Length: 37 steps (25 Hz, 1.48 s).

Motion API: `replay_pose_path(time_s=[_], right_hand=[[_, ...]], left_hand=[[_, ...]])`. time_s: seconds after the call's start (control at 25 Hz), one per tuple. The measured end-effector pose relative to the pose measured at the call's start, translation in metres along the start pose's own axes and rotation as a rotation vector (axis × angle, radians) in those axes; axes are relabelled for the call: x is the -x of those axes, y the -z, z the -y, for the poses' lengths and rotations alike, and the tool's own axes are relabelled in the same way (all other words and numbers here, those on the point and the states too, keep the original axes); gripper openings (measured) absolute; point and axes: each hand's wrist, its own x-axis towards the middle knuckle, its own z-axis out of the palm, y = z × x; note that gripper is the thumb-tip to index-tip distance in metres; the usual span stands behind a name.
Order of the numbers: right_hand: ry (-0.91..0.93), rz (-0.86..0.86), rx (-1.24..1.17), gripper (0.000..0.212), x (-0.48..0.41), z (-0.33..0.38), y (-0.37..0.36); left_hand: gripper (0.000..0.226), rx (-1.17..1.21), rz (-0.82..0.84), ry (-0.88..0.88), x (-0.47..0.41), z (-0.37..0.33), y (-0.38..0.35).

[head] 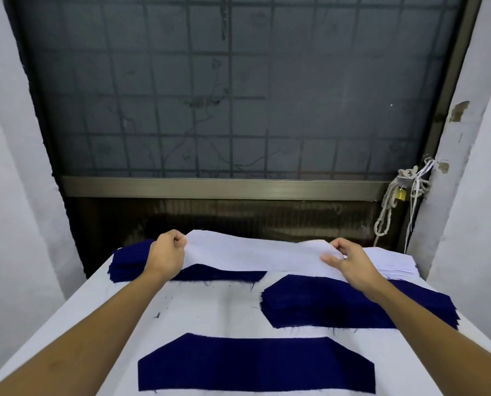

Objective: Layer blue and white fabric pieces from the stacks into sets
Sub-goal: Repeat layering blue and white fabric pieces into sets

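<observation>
A thin, matte white fabric piece [255, 254], long with clipped corners, hangs over the far end of the white-covered table [210, 307]. Beneath it are frayed navy blue fabric stacks, far left [128, 265] and right [338, 305]. A single blue piece [255, 364] lies nearest, and a white stack [392, 262] sits far right. The left hand [167, 252] pinches one end of the white piece and the right hand [348, 260] pinches the other, arms outstretched.
</observation>
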Motion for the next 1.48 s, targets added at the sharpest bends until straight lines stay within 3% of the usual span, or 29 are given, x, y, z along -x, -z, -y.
replay_pose_path(time_s=[0.24, 0.48, 0.76, 1.28, 1.48], right_hand=[[0.073, -0.054, -0.002, 0.017, 0.045, 0.002, -0.019], [-0.011, 0.051, -0.034, 0.023, 0.103, -0.025, -0.03], [-0.057, 0.043, -0.074, 0.018, 0.138, -0.067, -0.034], [-0.043, -0.026, 0.278, 0.021, 0.144, -0.097, -0.046], [-0.035, -0.069, 0.326, 0.024, 0.141, -0.1, -0.048]], left_hand=[[0.012, 0.016, -0.078, -0.011, 0.042, 0.024, 0.018], [0.023, 0.017, 0.035, 0.019, 0.093, 0.08, 0.014], [0.024, -0.018, 0.08, 0.07, 0.125, 0.113, -0.007], [0.024, -0.229, 0.03, 0.077, 0.149, 0.125, -0.023], [0.019, -0.202, 0.029, 0.073, 0.148, 0.127, -0.023]])
